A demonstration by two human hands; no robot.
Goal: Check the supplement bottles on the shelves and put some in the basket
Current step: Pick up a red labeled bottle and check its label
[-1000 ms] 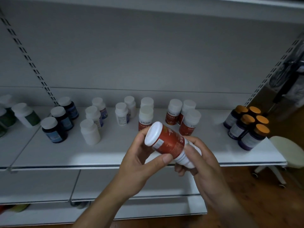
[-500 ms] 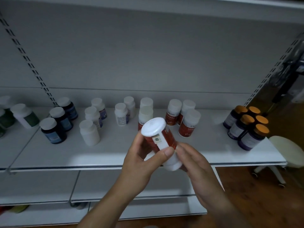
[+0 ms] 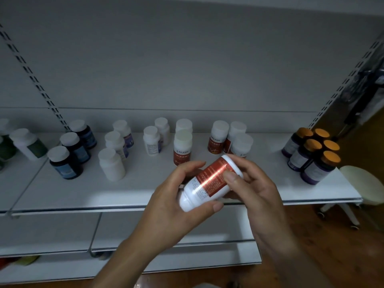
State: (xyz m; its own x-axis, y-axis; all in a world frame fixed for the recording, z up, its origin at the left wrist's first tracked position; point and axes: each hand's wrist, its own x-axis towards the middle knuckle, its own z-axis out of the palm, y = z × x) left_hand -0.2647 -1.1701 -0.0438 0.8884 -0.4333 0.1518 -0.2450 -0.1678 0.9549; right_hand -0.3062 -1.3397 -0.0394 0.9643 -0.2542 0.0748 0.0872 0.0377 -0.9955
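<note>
1. Left hand (image 3: 176, 206): fingers and thumb are curled round the lower, white end of the held bottle (image 3: 209, 181). The thumb lies under that end and the fingertips reach over its upper side.
2. Right hand (image 3: 257, 190): the upper end of the same bottle is gripped. The thumb is pressed on the red label and the fingers are wrapped behind.
3. The held bottle is kept in the air, tilted, low end to the left and high end to the right. It is just in front of the shelf (image 3: 124, 194). Small print on the label faces the camera, and a bright streak of light runs along it.
4. Below the hands, a lower shelf (image 3: 52, 231) and a wooden floor (image 3: 332, 256) are seen.
5. Towards the front of the shelf stand a plain white bottle (image 3: 112, 165) and, to its left, dark blue bottles (image 3: 64, 163), all upright.
6. Behind the hands, red-labelled bottles (image 3: 182, 148) with white caps are grouped near the back.
7. White bottles with blue labels (image 3: 152, 141) stand left of these. A green-labelled bottle (image 3: 28, 143) is noted at the far left.
8. At the right end, five orange-capped bottles (image 3: 311, 150) are packed close together.
9. A pale stool (image 3: 363, 183) stands beside that end.
10. Farthest back are a grey back panel (image 3: 187, 69) and slotted uprights (image 3: 37, 84).
</note>
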